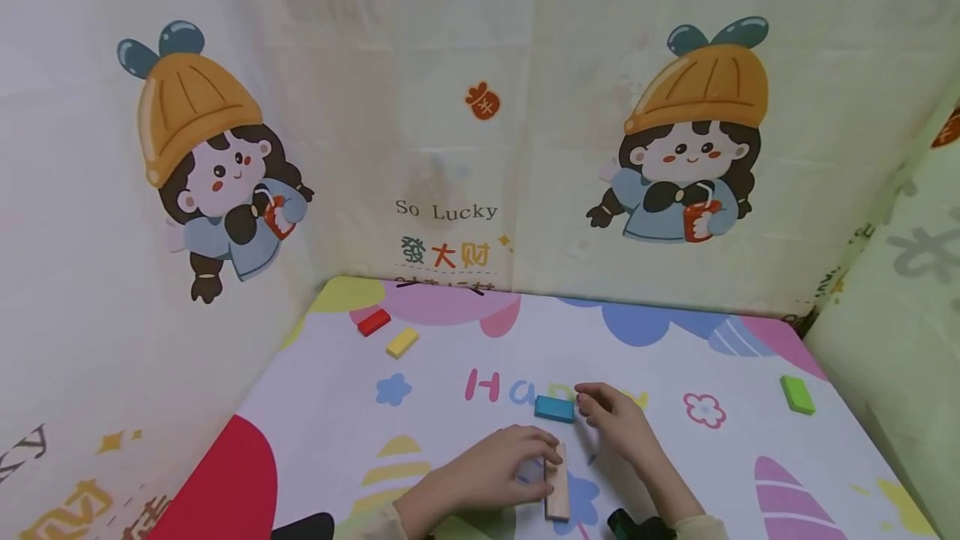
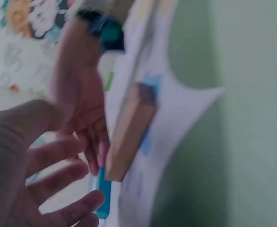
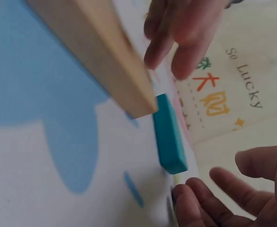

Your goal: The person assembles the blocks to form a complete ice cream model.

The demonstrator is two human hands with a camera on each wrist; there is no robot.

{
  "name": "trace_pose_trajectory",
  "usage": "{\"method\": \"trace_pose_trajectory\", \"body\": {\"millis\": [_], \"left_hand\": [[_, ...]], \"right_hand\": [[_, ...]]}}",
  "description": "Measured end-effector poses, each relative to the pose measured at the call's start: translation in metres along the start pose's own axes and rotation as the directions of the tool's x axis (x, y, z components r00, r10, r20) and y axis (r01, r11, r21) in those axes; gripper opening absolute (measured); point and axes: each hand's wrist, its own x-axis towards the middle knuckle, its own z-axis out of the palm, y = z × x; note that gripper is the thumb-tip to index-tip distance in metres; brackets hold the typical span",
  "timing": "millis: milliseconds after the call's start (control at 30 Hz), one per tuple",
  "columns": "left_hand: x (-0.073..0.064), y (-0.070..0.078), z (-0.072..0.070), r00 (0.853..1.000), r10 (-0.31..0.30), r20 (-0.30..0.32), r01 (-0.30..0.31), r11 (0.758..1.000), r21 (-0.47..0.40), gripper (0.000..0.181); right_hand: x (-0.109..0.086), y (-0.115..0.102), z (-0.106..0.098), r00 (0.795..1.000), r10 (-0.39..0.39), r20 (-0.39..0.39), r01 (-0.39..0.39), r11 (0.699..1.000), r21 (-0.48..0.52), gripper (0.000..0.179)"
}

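A long plain wooden block (image 1: 557, 486) lies lengthwise on the patterned mat, with a smaller blue block (image 1: 554, 408) crosswise just beyond its far end. My left hand (image 1: 506, 465) hovers at the wooden block's left side, fingertips overlapping it in the head view. Seen from the left wrist, that hand's thumb and fingers are spread, apart from the wooden block (image 2: 131, 135). My right hand (image 1: 618, 427) is at the right end of the blue block, fingers loosely bent. In the right wrist view, its fingertips sit close beside the blue block (image 3: 169, 135), holding nothing.
Toward the back left of the mat (image 1: 442, 348) lie a red block (image 1: 374, 322) and a yellow block (image 1: 402, 342). A green block (image 1: 797, 395) is near the right edge. Printed cloth walls (image 1: 555, 190) stand behind and at both sides.
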Motion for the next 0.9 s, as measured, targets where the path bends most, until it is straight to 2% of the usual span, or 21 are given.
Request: {"method": "trace_pose_trajectory", "body": {"millis": [33,67,133,200,267,367,500,733,800,900], "left_hand": [[0.002,-0.001,-0.003,0.998,-0.061,-0.02,0.059,0.993,-0.099,0.034],[0.004,-0.002,-0.006,0.992,-0.121,-0.04,0.111,0.973,-0.201,0.035],[0.007,-0.003,-0.01,0.968,-0.235,-0.082,0.185,0.899,-0.397,0.04],[0.01,-0.005,-0.011,0.939,-0.325,-0.11,0.214,0.806,-0.552,0.046],[0.012,-0.006,-0.009,0.919,-0.375,-0.125,0.215,0.738,-0.64,0.052],[0.015,-0.008,-0.006,0.898,-0.424,-0.12,0.224,0.673,-0.705,0.057],[0.018,-0.011,-0.002,0.886,-0.453,-0.094,0.237,0.619,-0.749,0.06],[0.019,-0.009,0.005,0.887,-0.461,-0.04,0.227,0.508,-0.831,0.059],[0.019,-0.009,0.007,0.883,-0.469,-0.031,0.233,0.494,-0.838,0.059],[0.018,-0.007,0.009,0.878,-0.479,-0.018,0.25,0.49,-0.835,0.06]], "right_hand": [[-0.001,0.0,-0.002,1.0,0.021,0.022,-0.022,0.997,0.075,0.035],[-0.002,-0.001,-0.005,0.998,0.048,0.043,-0.054,0.988,0.147,0.039],[-0.004,-0.001,-0.009,0.993,0.088,0.084,-0.107,0.962,0.251,0.045],[-0.006,-0.001,-0.012,0.985,0.126,0.121,-0.159,0.933,0.323,0.049],[-0.007,0.0,-0.013,0.979,0.151,0.14,-0.193,0.908,0.372,0.051],[-0.007,0.003,-0.015,0.973,0.157,0.169,-0.216,0.874,0.435,0.055],[-0.008,0.007,-0.017,0.965,0.124,0.23,-0.223,0.849,0.479,0.063],[-0.008,0.014,-0.017,0.943,0.108,0.316,-0.278,0.78,0.561,0.067],[-0.009,0.016,-0.017,0.94,0.103,0.324,-0.281,0.772,0.57,0.067],[-0.011,0.018,-0.016,0.941,0.111,0.32,-0.286,0.768,0.574,0.067]]}}
